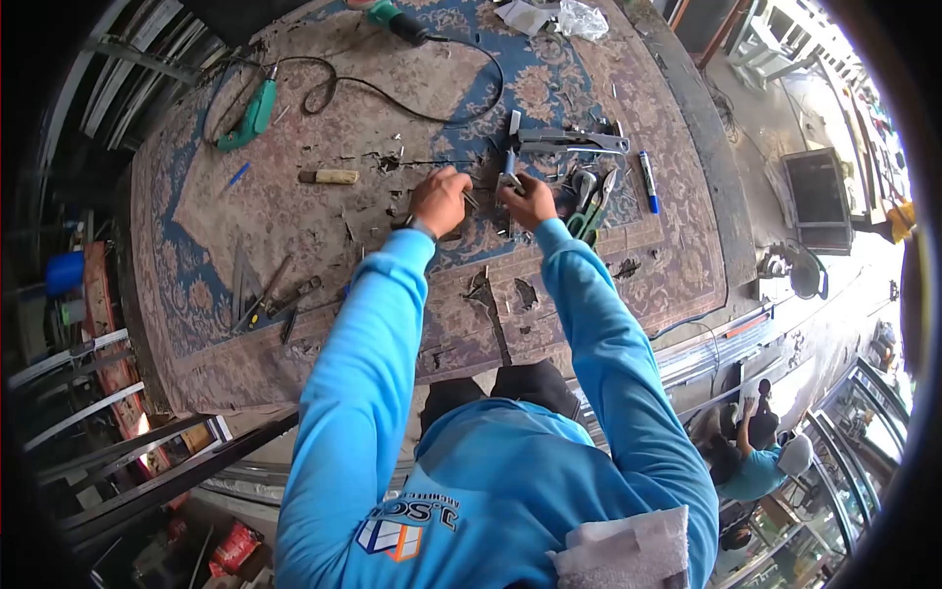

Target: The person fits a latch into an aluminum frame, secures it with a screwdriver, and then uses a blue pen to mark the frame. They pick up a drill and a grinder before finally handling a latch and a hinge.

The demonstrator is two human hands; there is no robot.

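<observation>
My left hand (pixel 441 202) is closed above the worn carpet on the table, its fingers pinched by a small dark piece I cannot make out. Just across from it, my right hand (pixel 531 201) grips a slim grey-blue tool (pixel 509 167) that points away from me. Beyond that hand lies a long grey metal tool (pixel 574 142). Pliers with green handles (pixel 586 221) rest beside my right wrist, and a blue-capped marker (pixel 649 183) is farther right. Left of my left hand is a short wooden handle (pixel 330 177).
A green power tool (pixel 251 116) and another green power tool (pixel 395 20) lie at the far side, with a black cable (pixel 368 86) looping between. A set square (pixel 245 285) lies front left. A person (pixel 760 456) sits at the lower right, beyond the patterned carpet (pixel 648 285).
</observation>
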